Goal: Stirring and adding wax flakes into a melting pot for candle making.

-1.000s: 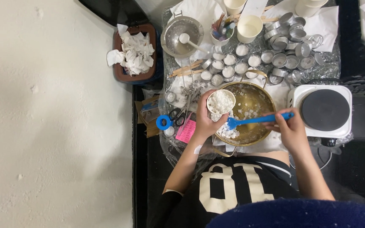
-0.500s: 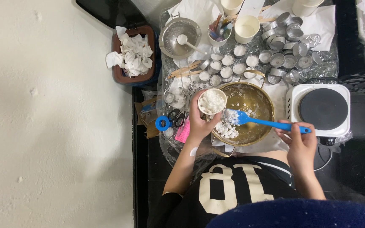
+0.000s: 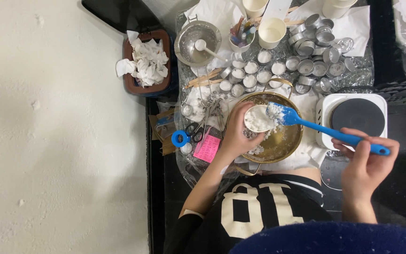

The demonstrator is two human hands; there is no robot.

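Observation:
My left hand [image 3: 235, 132] grips a small white cup [image 3: 258, 118] filled with white flakes, held over the left side of a gold metal bowl [image 3: 285, 141]. My right hand [image 3: 366, 165] holds the handle end of a blue spatula [image 3: 323, 129]. The spatula's blade carries white flakes and touches the cup's rim. More white flakes lie in the bowl under the cup.
A white hot plate [image 3: 353, 115] stands right of the bowl. Behind it are several small round tins [image 3: 318, 66], filled white ones [image 3: 250, 77], a steel pan with a spoon [image 3: 196, 42], paper cups [image 3: 272, 32], a bin of crumpled tissue [image 3: 147, 66], scissors [image 3: 186, 136] and a pink note [image 3: 207, 148].
The spatula blade has lifted out of the bowl with flakes and come up against the cup. My right hand has shifted right and down along the handle.

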